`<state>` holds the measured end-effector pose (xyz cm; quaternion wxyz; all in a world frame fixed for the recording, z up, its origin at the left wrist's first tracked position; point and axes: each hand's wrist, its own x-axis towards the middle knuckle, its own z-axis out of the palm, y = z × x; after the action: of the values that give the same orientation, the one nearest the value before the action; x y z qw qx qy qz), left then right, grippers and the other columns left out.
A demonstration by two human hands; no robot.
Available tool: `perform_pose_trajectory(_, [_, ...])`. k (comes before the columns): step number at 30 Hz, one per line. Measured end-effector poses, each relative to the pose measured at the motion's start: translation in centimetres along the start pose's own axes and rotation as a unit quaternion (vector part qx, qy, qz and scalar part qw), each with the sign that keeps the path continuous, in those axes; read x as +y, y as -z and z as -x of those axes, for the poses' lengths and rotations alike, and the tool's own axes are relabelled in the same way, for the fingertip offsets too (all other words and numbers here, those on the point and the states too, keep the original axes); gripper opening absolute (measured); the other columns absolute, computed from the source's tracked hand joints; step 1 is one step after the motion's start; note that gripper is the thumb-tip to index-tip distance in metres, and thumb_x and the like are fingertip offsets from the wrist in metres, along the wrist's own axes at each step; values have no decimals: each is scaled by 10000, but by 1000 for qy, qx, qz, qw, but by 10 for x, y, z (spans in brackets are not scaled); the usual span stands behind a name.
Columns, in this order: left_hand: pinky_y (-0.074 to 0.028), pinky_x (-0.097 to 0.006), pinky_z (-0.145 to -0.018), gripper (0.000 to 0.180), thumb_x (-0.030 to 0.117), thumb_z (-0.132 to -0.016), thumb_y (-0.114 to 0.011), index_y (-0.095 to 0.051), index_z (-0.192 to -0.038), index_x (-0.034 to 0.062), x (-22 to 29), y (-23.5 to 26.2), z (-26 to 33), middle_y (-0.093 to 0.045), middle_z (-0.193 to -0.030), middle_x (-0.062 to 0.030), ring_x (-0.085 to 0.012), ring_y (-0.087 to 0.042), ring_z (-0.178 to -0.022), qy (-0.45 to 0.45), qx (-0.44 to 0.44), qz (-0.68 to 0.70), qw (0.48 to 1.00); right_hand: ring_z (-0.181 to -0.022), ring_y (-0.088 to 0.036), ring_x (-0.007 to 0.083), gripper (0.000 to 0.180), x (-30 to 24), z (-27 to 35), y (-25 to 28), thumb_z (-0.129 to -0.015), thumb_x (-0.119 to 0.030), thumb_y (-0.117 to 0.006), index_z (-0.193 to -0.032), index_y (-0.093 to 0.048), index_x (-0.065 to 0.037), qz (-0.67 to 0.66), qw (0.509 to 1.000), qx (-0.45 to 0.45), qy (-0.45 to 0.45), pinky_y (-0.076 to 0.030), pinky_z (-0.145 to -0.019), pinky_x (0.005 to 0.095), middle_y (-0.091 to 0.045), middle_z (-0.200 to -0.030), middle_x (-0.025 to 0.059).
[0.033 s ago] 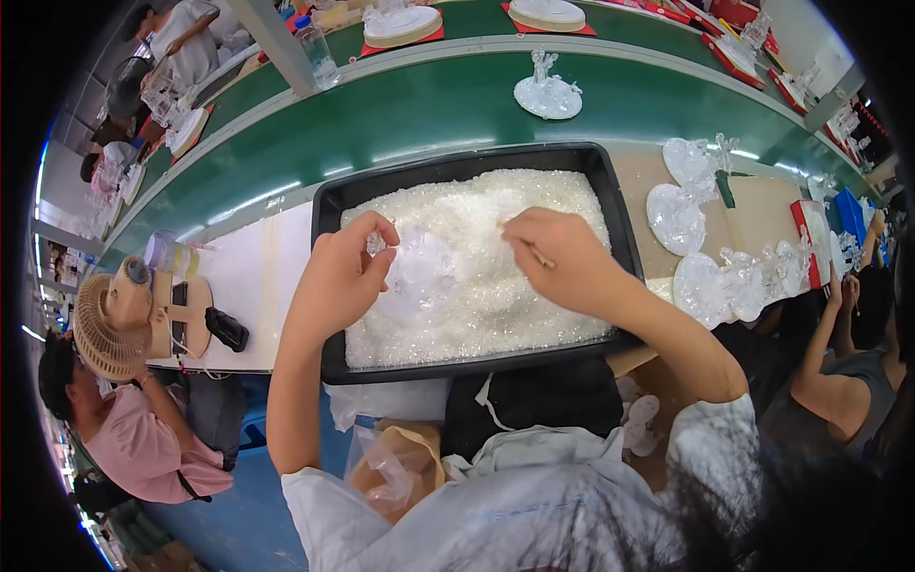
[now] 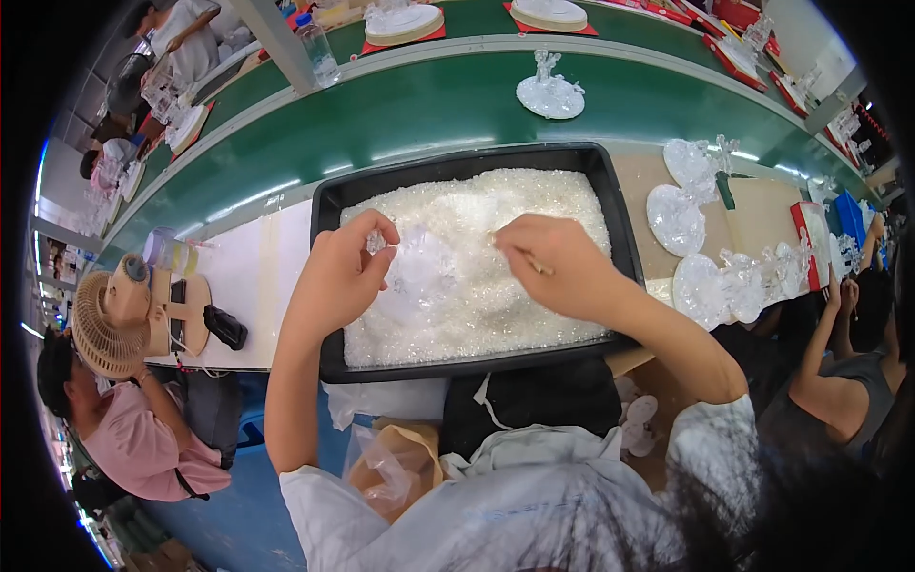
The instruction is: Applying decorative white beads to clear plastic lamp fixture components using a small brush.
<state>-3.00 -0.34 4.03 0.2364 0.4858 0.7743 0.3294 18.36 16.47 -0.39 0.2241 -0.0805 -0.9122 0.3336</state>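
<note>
A black tray full of white glittering granules lies in front of me. At its left side, my left hand is closed in a pinch on a clear figurine. A pale round base beside those fingers rests among the granules; I cannot tell whether it joins the figurine. Over the tray's middle, my right hand grips a thin wooden-looking stick. One end pokes out under the fingers and its tip points toward the base.
Several clear figurines on round bases stand right of the tray. Another figurine is on the green conveyor belt. A beige fan and a black object are at left. Co-workers sit on both sides.
My right hand has shifted slightly left, toward the round base, with the stick still in it. My left hand stays in place.
</note>
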Motion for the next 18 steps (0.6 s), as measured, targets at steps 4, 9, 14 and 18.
perform_pose_trajectory(4, [-462,-241,-541,138,31,-907,-598,-548,-1035,21,-3,8,0,-567,-682,-30,-95,-620,-604,-4,-55,4,998,-892,-654,361,167,-12,1,8,-818,8,-606,-975,-657,36,-70,997,-27,30,-533,-769,378,-668,-1010,179])
perform_pose_trajectory(9, [-463,-273,-552,238,55,-903,-604,-536,-1131,52,5,20,11,-581,-638,-63,-145,-617,-582,-56,-53,-34,996,-944,-646,387,243,12,22,23,-801,-2,-587,-1034,-643,38,106,994,4,-28,-537,-817,396,-640,-1120,204])
perform_pose_trajectory(14, [-444,-316,-543,314,69,-899,-590,-524,-1206,65,12,22,5,-575,-606,-128,-247,-592,-538,-96,-83,-132,983,-1014,-627,392,289,-15,22,-8,-795,-4,-580,-1076,-618,54,40,995,-82,28,-531,-872,408,-605,-1196,228])
perform_pose_trajectory(18, [-457,-392,-613,371,43,-870,-584,-521,-1234,73,16,25,6,-599,-821,-192,-343,-610,-692,-99,-88,-153,979,-1040,-620,387,296,-26,17,-5,-797,-5,-581,-1086,-618,50,8,994,-65,83,-529,-879,410,-603,-1197,240])
